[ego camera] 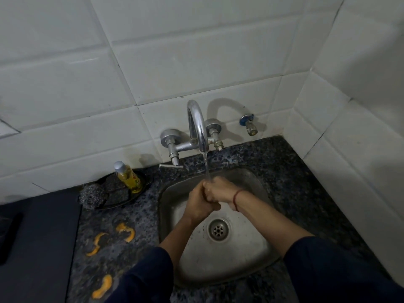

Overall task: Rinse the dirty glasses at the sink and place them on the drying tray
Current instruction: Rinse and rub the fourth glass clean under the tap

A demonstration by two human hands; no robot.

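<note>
No glass shows anywhere in the head view. My left hand (200,202) and my right hand (220,190) are pressed together over the steel sink (247,254), fingers closed against each other. A thin stream of water (206,169) runs from the curved chrome tap (196,123) onto them. Nothing is visible inside either hand. A red thread circles my right wrist. Both sleeves are dark blue. The sink basin holds only its drain (218,230).
A yellow soap bottle (127,177) stands in a black dish (142,182) with dark scrub pads, a steel scourer (91,195) beside it. Orange peels (125,231) lie on the speckled granite counter. A dark flat surface (39,237) lies at left. White tiled walls close the back and right.
</note>
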